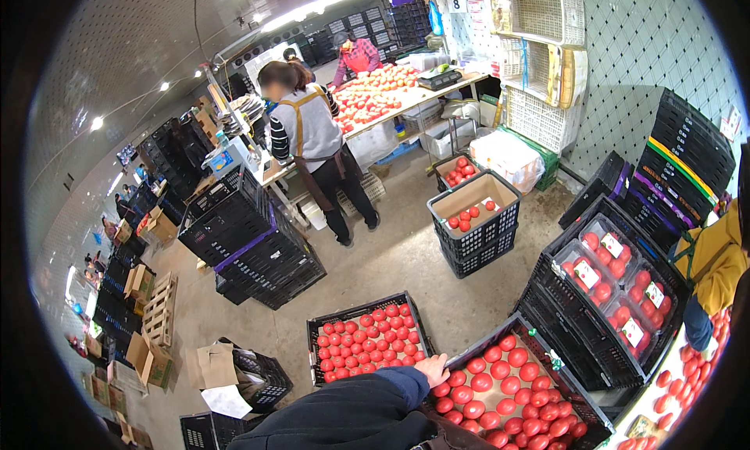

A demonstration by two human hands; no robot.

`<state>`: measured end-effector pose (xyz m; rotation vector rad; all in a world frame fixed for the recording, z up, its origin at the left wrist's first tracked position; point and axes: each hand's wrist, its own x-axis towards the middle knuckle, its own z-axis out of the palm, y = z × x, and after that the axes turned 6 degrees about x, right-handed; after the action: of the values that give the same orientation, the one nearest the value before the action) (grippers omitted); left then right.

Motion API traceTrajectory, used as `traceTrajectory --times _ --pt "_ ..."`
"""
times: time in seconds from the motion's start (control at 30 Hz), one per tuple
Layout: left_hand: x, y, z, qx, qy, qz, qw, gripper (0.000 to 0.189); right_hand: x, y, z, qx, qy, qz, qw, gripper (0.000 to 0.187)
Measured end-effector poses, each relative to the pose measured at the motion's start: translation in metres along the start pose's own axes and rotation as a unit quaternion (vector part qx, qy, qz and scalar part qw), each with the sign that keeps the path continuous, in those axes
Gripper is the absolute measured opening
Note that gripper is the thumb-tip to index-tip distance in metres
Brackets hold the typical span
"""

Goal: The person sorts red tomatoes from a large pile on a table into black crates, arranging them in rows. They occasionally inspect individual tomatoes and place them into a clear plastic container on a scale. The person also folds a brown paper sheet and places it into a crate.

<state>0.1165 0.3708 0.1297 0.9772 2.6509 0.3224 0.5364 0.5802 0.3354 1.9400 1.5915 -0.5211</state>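
My left hand (432,370) rests on the upper left rim of a black plastic crate (571,375) of tomatoes, its fingers over the edge; how firmly they close on it cannot be told. The tomatoes (481,382) lie on a light brown liner, piled up in the lower right part. My right hand is out of view. Just beyond my left hand, a second black crate (361,309) holds rows of tomatoes. To the right, clear plastic packs of tomatoes (592,277) with labels fill the top crate of a black stack.
A person in a grey vest (310,122) stands at a tomato-covered table (375,119). Stacked crates (477,254) stand on the floor ahead, with a tall black stack (258,251) at left. A person in a yellow top (712,251) works close at right.
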Motion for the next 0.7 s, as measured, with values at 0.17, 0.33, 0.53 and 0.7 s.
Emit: traceTrajectory --times 0.17,0.33,0.53,0.7 --pt "0.0005 0.0007 0.0007 -0.002 -0.014 -0.009 1.0 0.04 0.0023 0.0014 0.0019 -0.007 0.003 -0.004 1.0 0.06" --pt "-0.0003 -0.0014 0.0028 -0.003 -0.001 0.001 1.0 0.04 0.0047 0.001 0.0016 -0.017 0.007 -0.015 1.0 0.061" --pt "0.0003 -0.0022 0.0074 0.005 0.005 0.003 1.0 0.039 0.0069 0.0006 0.0008 -0.026 0.01 -0.017 0.999 0.061" --pt "0.0004 -0.003 0.0086 0.008 0.008 0.003 1.0 0.04 0.0079 -0.0007 0.001 -0.032 0.009 -0.02 0.999 0.061"
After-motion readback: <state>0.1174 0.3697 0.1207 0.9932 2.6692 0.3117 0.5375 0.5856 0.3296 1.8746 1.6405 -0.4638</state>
